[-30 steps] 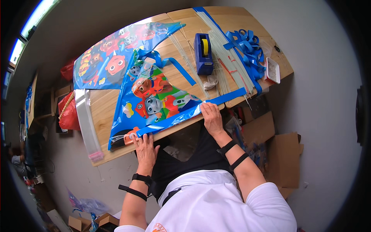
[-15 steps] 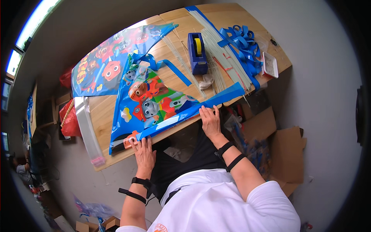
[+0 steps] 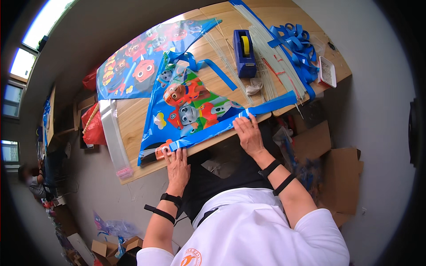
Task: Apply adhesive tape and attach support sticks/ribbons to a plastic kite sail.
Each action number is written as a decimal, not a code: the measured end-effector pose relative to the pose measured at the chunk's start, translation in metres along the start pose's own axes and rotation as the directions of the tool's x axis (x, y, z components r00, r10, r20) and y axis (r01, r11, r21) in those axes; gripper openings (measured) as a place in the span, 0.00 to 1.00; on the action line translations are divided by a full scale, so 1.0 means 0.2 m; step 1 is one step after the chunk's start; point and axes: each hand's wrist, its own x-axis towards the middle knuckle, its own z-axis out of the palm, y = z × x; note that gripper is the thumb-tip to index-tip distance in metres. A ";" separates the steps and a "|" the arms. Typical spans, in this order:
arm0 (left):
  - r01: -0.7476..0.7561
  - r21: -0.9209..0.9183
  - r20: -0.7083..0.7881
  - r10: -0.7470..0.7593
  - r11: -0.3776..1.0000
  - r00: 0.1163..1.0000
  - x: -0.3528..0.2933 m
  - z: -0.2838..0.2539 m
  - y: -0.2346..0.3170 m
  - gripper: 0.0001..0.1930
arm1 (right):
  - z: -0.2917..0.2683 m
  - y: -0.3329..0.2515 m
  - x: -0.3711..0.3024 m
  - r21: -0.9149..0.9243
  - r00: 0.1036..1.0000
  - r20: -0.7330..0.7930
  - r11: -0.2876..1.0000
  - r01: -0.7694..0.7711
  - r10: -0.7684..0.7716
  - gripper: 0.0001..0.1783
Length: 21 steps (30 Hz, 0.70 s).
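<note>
A triangular printed plastic kite sheet (image 3: 153, 126), blue with colourful cartoon animals, lies on the wooden table in front of me. Along its near edge runs a blue plastic strip (image 3: 270, 105), its far right end reaching past the print. My left hand (image 3: 178, 170) rests with its fingers stretched flat at the strip's left end, beside an orange cartoon face. Further right, my right hand (image 3: 249, 136) lies over the strip, fingers extended and pressing its near side. Neither hand wraps round anything. What lies beneath the fingertips is hidden.
Beyond are another printed sheet (image 3: 133, 66), a tape dispenser (image 3: 245, 62), thin white rods (image 3: 279, 66), coiled blue ribbon (image 3: 297, 44) and a white tray (image 3: 327, 72). Clear plastic sleeves (image 3: 114, 137) lie at the left. Cardboard boxes (image 3: 339, 179) stand below the table, right.
The view has shifted, so the table appears further right and higher. The blue strip lies flatter along the near edge. My right hand has slid slightly left along it.
</note>
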 end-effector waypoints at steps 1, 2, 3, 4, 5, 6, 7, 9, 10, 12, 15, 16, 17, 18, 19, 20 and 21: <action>0.012 0.003 0.000 -0.012 1.000 1.000 -0.01 0.00 -0.01 0.37 | 0.02 -0.04 0.01 0.022 1.000 0.019 1.000 0.022 -0.022 0.20; 0.023 0.005 -0.001 -0.023 1.000 1.000 -0.01 0.00 0.00 0.37 | 0.03 -0.07 0.00 0.044 0.998 0.039 0.998 0.043 -0.045 0.20; 0.027 0.004 0.018 -0.027 1.000 0.999 -0.01 0.00 -0.01 0.38 | 0.05 -0.09 0.00 0.024 0.997 0.060 0.999 0.043 -0.044 0.20; 0.014 0.002 0.013 -0.014 1.000 1.000 -0.01 -0.01 0.00 0.38 | 0.07 -0.08 -0.02 0.014 0.998 0.060 0.999 0.034 -0.035 0.20; 0.017 0.006 0.027 -0.018 1.000 0.999 0.00 -0.01 0.01 0.38 | 0.09 -0.07 -0.04 0.008 0.997 0.077 1.000 0.005 -0.006 0.20; 0.027 0.013 0.042 -0.028 1.000 0.999 0.00 -0.02 0.01 0.39 | 0.10 -0.06 -0.05 0.007 0.995 0.093 1.000 -0.019 0.018 0.20; 0.032 0.017 0.034 -0.032 0.999 0.999 0.00 -0.03 0.02 0.40 | 0.10 -0.04 -0.06 0.006 0.995 0.093 0.999 -0.041 0.040 0.19; 0.034 0.013 0.030 -0.035 0.999 0.999 0.00 -0.04 0.02 0.40 | 0.10 -0.01 -0.08 -0.001 0.993 0.089 0.997 -0.075 0.075 0.19; 0.042 0.009 0.029 -0.043 0.999 0.999 0.00 -0.04 0.03 0.40 | 0.10 0.00 -0.08 -0.004 0.991 0.085 0.994 -0.105 0.105 0.19; 0.036 0.007 0.017 -0.037 0.999 0.999 0.00 -0.03 0.03 0.41 | 0.09 0.03 -0.08 -0.027 0.987 0.082 0.990 -0.135 0.137 0.19; 0.025 0.013 0.006 -0.026 1.000 1.000 0.00 -0.03 0.03 0.41 | 0.08 0.04 -0.08 -0.052 0.982 0.066 0.983 -0.176 0.180 0.18; 0.020 0.020 0.008 -0.020 1.000 1.000 0.00 -0.03 0.03 0.41 | 0.09 0.04 -0.09 -0.055 0.980 0.057 0.981 -0.187 0.190 0.18; 0.017 0.022 0.008 -0.017 1.000 1.000 0.00 -0.03 0.02 0.41 | 0.09 0.04 -0.08 -0.056 0.979 0.055 0.980 -0.191 0.194 0.18; 0.023 -0.002 0.005 -0.023 1.000 1.000 0.00 -0.03 0.02 0.41 | 0.10 0.03 -0.08 -0.055 0.977 0.055 0.978 -0.203 0.206 0.18; 0.029 -0.025 0.002 -0.029 0.999 1.000 0.00 -0.02 0.02 0.41 | 0.10 0.02 -0.07 -0.053 0.974 0.054 0.975 -0.216 0.219 0.18; 0.024 -0.022 0.001 -0.024 0.999 1.000 0.00 -0.02 0.00 0.41 | 0.10 0.01 -0.07 -0.053 0.973 0.051 0.974 -0.221 0.224 0.18; -0.005 -0.043 -0.042 0.003 0.999 0.999 -0.01 -0.01 -0.01 0.38 | 0.10 0.01 -0.07 -0.070 0.972 0.070 0.973 -0.218 0.223 0.19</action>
